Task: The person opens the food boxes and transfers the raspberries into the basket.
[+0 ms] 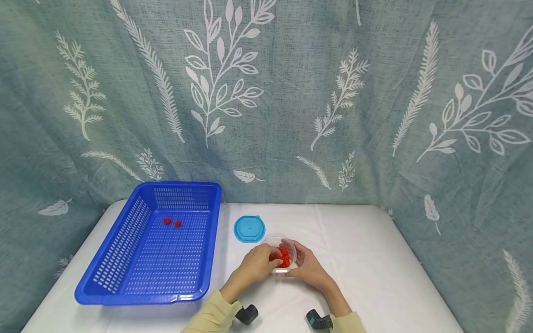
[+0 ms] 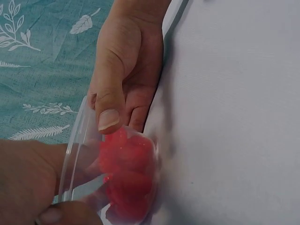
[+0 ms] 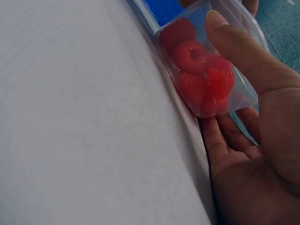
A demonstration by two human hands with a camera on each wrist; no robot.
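Red raspberries (image 1: pixel 284 259) (image 3: pixel 191 55) lie in a small clear container (image 1: pixel 278 239) (image 3: pixel 234 89). My right hand (image 1: pixel 310 269) (image 2: pixel 129 61) (image 3: pixel 262 140) grips this container from the right, thumb on one side and fingers round the other. From the left my left hand (image 1: pixel 255 264) (image 2: pixel 28 180) reaches over the rim, its bent fingers and thumb inside at the raspberries; whether they pinch one is unclear. In the left wrist view, raspberries (image 2: pixel 129 199) show through the clear wall.
A large blue basket (image 1: pixel 210 240) stands on the white-covered table (image 1: pixel 358 259) at the left, with two raspberries (image 1: pixel 177 223) on its floor. A round blue lid (image 1: pixel 249 229) lies behind the container. A patterned green curtain (image 1: pixel 291 101) hangs behind the table.
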